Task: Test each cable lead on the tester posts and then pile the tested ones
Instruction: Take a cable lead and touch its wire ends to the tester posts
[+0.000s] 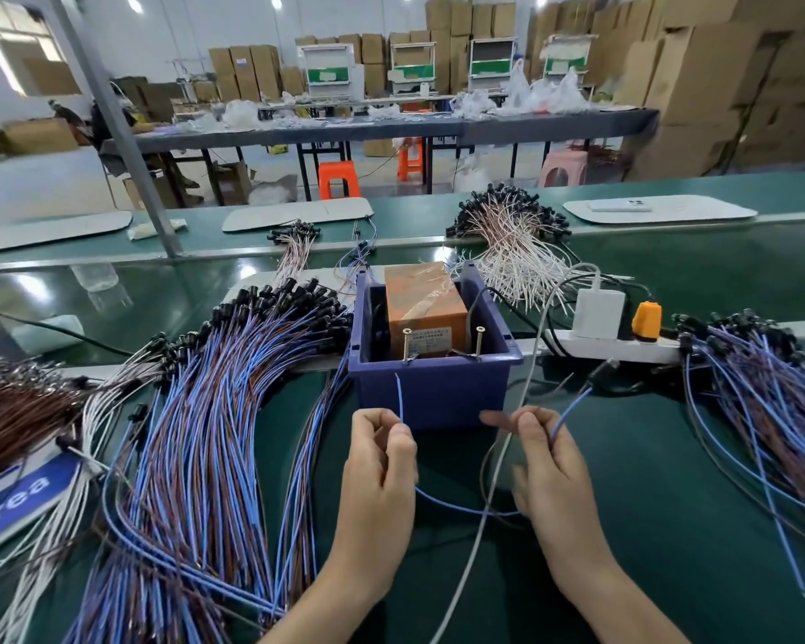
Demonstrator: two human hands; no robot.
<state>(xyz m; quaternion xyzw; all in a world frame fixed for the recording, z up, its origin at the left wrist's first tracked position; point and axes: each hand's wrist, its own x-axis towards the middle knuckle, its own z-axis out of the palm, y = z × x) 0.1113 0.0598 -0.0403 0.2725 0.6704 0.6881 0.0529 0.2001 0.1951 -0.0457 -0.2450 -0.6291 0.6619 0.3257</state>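
Note:
One blue cable lead (461,508) sags in a loop between my two hands. My left hand (379,462) pinches one end, whose tip points up in front of the blue bin (431,397). My right hand (547,450) grips the other part, with the black connector end (600,369) out to the right. Inside the bin sits the orange tester (421,309) with two upright metal posts (406,346), (478,342) at its near rim. Neither lead end touches a post. A big pile of blue and brown leads (215,411) lies on the left, another pile (763,402) on the right.
A white power strip (619,348) with a white adapter and an orange plug lies right of the bin. A white cable (498,462) crosses the green mat between my hands. White and brown leads (512,239) are heaped behind the bin. A blue-labelled tray (15,504) sits far left.

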